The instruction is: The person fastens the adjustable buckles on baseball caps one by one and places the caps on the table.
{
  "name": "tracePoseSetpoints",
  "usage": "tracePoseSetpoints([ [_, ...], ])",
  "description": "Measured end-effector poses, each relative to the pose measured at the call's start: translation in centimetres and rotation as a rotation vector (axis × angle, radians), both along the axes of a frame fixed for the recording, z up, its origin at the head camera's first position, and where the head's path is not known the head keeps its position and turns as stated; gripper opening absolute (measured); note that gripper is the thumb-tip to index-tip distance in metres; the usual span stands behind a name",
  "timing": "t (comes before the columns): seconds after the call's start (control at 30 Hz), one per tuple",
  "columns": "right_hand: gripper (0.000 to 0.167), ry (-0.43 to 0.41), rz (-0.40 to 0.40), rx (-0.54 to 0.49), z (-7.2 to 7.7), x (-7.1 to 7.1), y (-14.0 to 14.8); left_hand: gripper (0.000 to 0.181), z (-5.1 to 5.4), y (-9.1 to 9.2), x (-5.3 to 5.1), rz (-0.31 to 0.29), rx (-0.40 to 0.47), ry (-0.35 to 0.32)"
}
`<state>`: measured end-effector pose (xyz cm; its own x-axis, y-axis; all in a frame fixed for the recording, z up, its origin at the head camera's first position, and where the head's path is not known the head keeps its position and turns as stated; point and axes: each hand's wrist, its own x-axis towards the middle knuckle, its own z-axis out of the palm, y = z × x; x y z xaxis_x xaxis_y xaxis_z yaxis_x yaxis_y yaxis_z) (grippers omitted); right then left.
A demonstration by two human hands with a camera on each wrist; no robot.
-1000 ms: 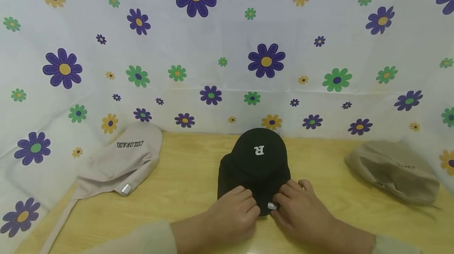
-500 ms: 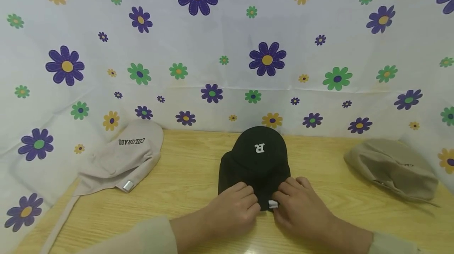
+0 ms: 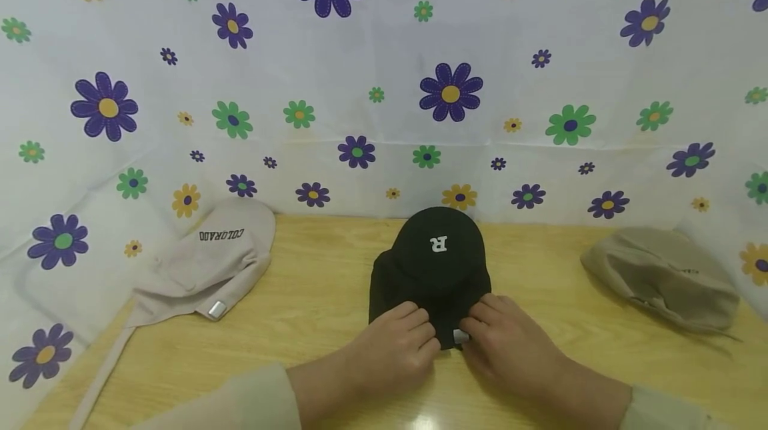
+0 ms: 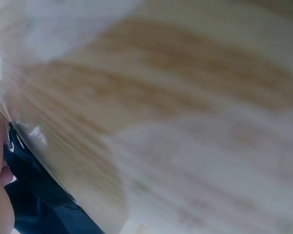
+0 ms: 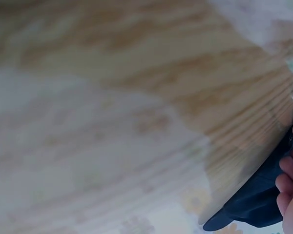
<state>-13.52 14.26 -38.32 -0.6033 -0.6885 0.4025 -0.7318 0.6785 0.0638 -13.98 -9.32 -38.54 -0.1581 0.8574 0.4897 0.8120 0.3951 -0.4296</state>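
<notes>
A black cap [image 3: 441, 277] with a white letter R lies in the middle of the table in the head view, its brim side away from me. My left hand [image 3: 401, 343] holds the near edge of the cap with curled fingers. On the other side of that edge, my right hand [image 3: 510, 343] pinches the fabric beside a small silver clasp [image 3: 460, 336], which its fingers partly cover. Cap fabric [image 4: 44, 195] also shows at the lower left in the left wrist view. In the right wrist view, curled fingers [image 5: 289, 180] press against the dark cloth. Both thumbs are mostly hidden.
A pale cap [image 3: 210, 257] marked COLORADO lies at left, its strap [image 3: 105, 377] trailing toward me. An olive-beige cap [image 3: 666, 277] lies at right. Behind the wood-grain table [image 3: 324, 270] hangs a white flowered cloth [image 3: 372, 37].
The head view has tilted slightly downward. Both hands keep their hold on the black cap's near edge. The clasp has turned a little against the right fingers.
</notes>
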Motion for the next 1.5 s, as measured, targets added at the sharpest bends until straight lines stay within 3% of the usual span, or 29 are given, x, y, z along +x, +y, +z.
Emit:
tracePoseSetpoints([
  [0.2, 0.013, 0.05, 0.001, 0.003, 0.26, -0.29, -0.08, 0.018, 0.49, 0.06, -0.11, 0.037, -0.011, -0.041],
  [0.5, 0.014, 0.038, -0.013, 0.001, 0.65, -0.36, -0.11, 0.019, 0.63, 0.24, -0.43, 0.035, -0.027, -0.021],
  [1.07, 0.015, 0.127, 0.114, -0.084, 0.18, -0.31, 0.04, 0.023, 0.41, 0.39, -0.28, 0.039, -0.004, -0.004],
  [1.33, 0.016, 0.127, 0.144, -0.106, -0.11, -0.15, -0.12, 0.026, 0.46, 0.24, 0.23, 0.053, -0.017, -0.048],
  [1.5, 0.018, 0.128, 0.151, -0.11, -0.25, 0.06, -0.21, 0.027, 0.01, 0.19, 0.2, 0.024, 0.006, -0.01],
])
